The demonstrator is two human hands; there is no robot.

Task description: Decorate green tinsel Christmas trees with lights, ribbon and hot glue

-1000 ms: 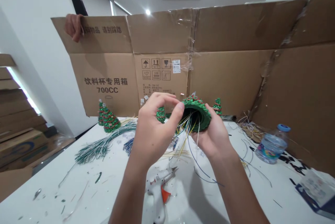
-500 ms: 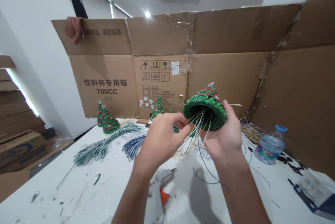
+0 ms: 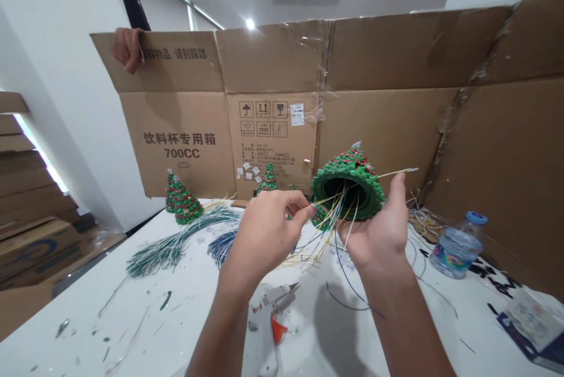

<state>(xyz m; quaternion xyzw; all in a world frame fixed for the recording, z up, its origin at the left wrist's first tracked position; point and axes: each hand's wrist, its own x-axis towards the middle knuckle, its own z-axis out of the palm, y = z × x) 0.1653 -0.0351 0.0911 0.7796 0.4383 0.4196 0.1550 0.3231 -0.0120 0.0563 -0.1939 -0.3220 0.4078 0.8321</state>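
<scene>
A small green Christmas tree (image 3: 324,184) with red trim is tilted so its hollow dark underside faces me. My right hand (image 3: 379,230) supports it from below and the right side, thumb raised. Thin yellow, white, green and blue wires (image 3: 338,212) hang out of the opening. Between thumb and forefinger, my left hand (image 3: 268,224) pinches a yellow wire (image 3: 324,202) left of the opening. One pale wire (image 3: 399,172) sticks out past the tree's right side, above my right thumb.
A glue gun (image 3: 268,324) lies on the white table (image 3: 176,330) below my hands. Green wires (image 3: 176,248), blue wires (image 3: 220,245) and finished trees (image 3: 185,204) are at left. A bottle (image 3: 458,245) and tissue pack (image 3: 533,324) are at right. Behind stands cardboard (image 3: 273,66), gripped by another person's hand (image 3: 127,51).
My left hand has drawn slightly left, away from the opening, pulling the yellow wire straighter. My right thumb has lifted off the tree's side, and the pale wire at right now shows longer.
</scene>
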